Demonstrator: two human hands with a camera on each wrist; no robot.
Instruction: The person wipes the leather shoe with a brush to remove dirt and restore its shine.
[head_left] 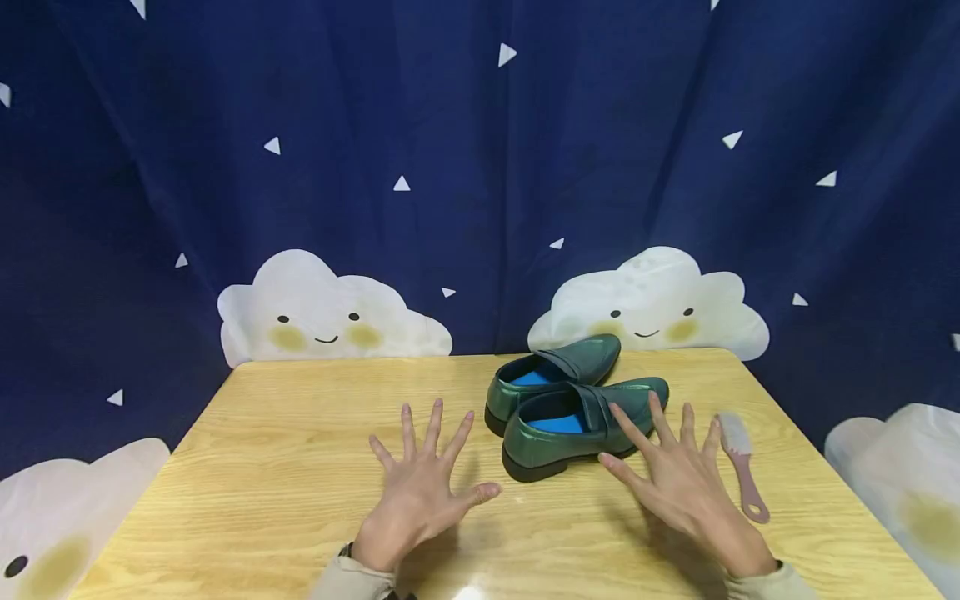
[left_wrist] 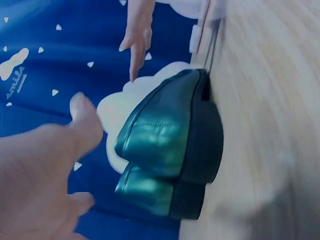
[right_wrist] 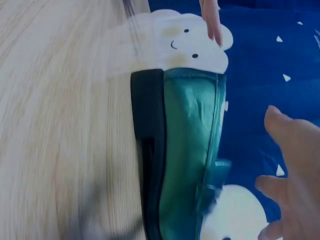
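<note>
Two dark green leather loafers with blue insoles sit side by side on the table, toes toward the back right. My left hand (head_left: 420,492), fingers spread wide, hovers over the wood to the left of the near loafer (head_left: 543,446). Spread fingers show on my right hand (head_left: 678,479) too; its fingertips overlap the near loafer's toe in the head view. Behind stands the far loafer (head_left: 592,358). From the left wrist view both shiny heels (left_wrist: 155,145) face me. The near loafer's side (right_wrist: 187,140) and black sole fill the middle of the right wrist view. Neither hand holds anything.
A brush (head_left: 742,471) with pale bristles and a mauve handle lies right of my right hand. The wooden table (head_left: 285,450) ends at a dark blue curtain (head_left: 450,108) printed with white clouds and triangles.
</note>
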